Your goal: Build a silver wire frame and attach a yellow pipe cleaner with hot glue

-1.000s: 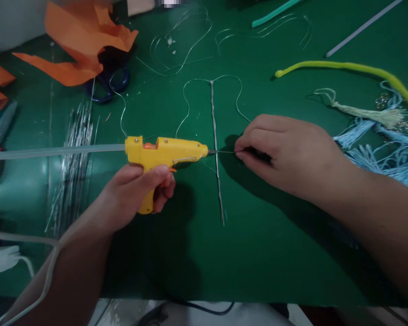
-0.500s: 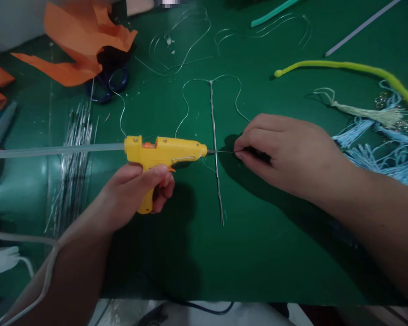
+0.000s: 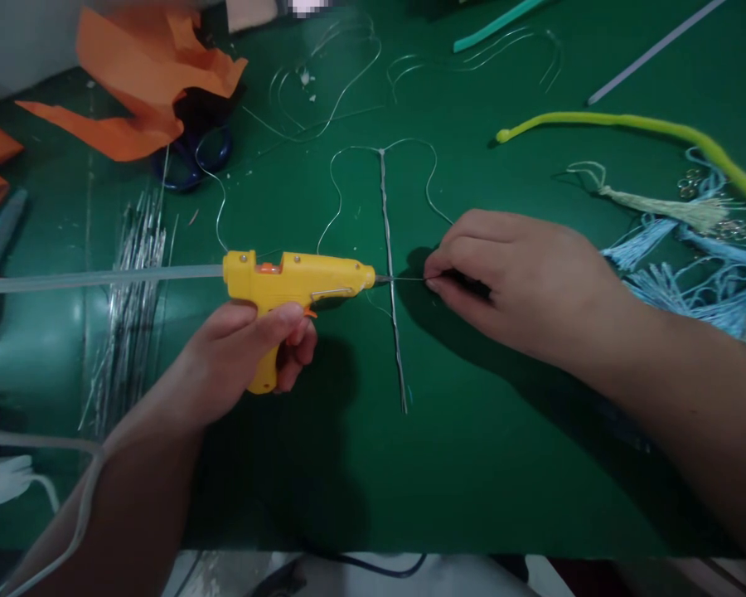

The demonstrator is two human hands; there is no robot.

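My left hand (image 3: 249, 348) grips a yellow glue gun (image 3: 295, 286) by its handle, a finger on the orange trigger. A clear glue stick (image 3: 99, 278) juts out of the gun's back to the left. The nozzle touches a straight silver wire stem (image 3: 391, 282) lying on the green mat (image 3: 348, 464). Thin wire loops (image 3: 348, 178) curve off the stem's top on both sides. My right hand (image 3: 522, 282) rests on the mat right of the stem, fingers pinched on a thin wire that meets the stem at the nozzle.
Orange paper (image 3: 142, 75) covers blue-handled scissors (image 3: 190, 157) at the back left. A bundle of cut silver wires (image 3: 133, 298) lies left of the gun. A yellow-green pipe cleaner (image 3: 627, 128) and blue tassels (image 3: 690, 265) lie at the right. The gun's white cord (image 3: 68, 464) crosses my left forearm.
Both hands and the glue gun hold their places at the stem; the view has only drifted slightly.
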